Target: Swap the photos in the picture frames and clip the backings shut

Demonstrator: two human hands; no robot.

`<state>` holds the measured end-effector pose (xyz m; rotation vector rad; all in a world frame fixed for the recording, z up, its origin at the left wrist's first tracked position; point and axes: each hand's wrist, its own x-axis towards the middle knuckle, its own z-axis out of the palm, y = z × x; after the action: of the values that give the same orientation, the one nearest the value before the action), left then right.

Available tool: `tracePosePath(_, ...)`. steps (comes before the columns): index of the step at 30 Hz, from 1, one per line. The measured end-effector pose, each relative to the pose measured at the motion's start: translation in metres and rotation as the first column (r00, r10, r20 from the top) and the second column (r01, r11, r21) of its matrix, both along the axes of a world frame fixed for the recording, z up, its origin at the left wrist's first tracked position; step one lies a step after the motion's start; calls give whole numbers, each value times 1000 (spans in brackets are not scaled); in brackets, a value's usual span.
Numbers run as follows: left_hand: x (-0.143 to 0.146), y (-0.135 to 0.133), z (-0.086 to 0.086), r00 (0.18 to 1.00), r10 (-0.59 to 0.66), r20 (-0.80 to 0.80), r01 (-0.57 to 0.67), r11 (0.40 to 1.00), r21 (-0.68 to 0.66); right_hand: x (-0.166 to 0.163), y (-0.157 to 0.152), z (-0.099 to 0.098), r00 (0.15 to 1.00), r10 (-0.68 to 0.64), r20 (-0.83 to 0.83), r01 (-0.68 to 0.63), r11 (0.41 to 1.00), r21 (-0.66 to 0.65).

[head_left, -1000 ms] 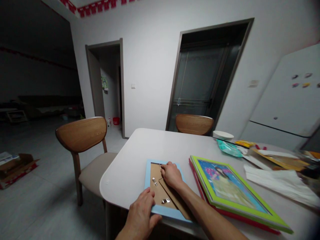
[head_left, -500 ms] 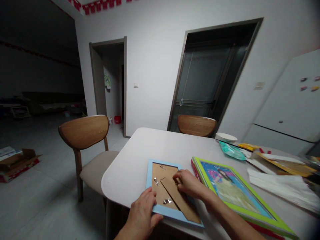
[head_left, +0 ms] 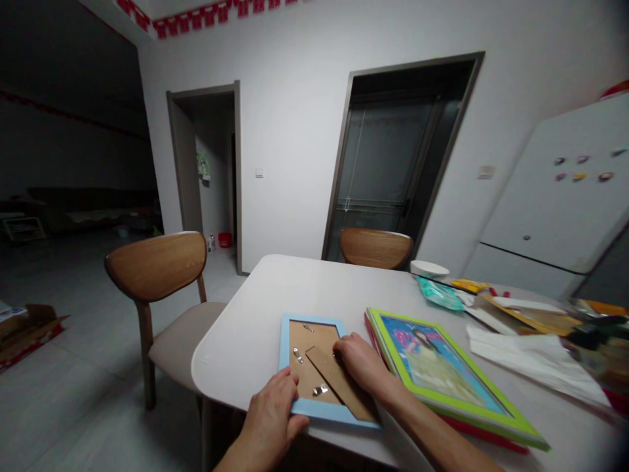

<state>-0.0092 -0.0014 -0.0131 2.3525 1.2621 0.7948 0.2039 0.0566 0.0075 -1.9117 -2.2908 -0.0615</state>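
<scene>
A light-blue picture frame [head_left: 285,344] lies back side up near the table's front edge, its brown backing board [head_left: 301,375] showing. Several small metal fittings, one of them a metal clip [head_left: 320,390], sit on the board. A brown stand flap [head_left: 331,380] slants across it, partly under my right hand. My left hand [head_left: 272,410] holds the frame's near left corner, thumb on the front edge and fingers over the side. Above the right part of the board, my right hand [head_left: 361,360] has curled fingers pressed down by a small metal bit; their tips are mostly hidden.
Right of it, a green-framed picture [head_left: 427,360] rests on a red-edged one. A white bowl [head_left: 429,269], a teal packet [head_left: 439,293] and white wrapping [head_left: 528,354] lie farther right. Wooden chairs [head_left: 160,262] stand at the table [head_left: 230,341].
The view has turned slightly to the right, so everything sits farther left. Both hands keep nearly the same places on the blue frame.
</scene>
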Motion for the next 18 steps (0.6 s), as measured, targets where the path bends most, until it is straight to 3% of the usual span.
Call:
tracePosePath(10, 1, 1, 7, 1000, -6, -29, 5, 999, -40, 0, 1, 3, 999, -5, 41, 6, 1000, -19)
tracePosePath(18, 1, 3, 7, 999, -26, -31, 25, 999, -31, -3, 5, -2, 992, -118, 51, 120, 992, -39)
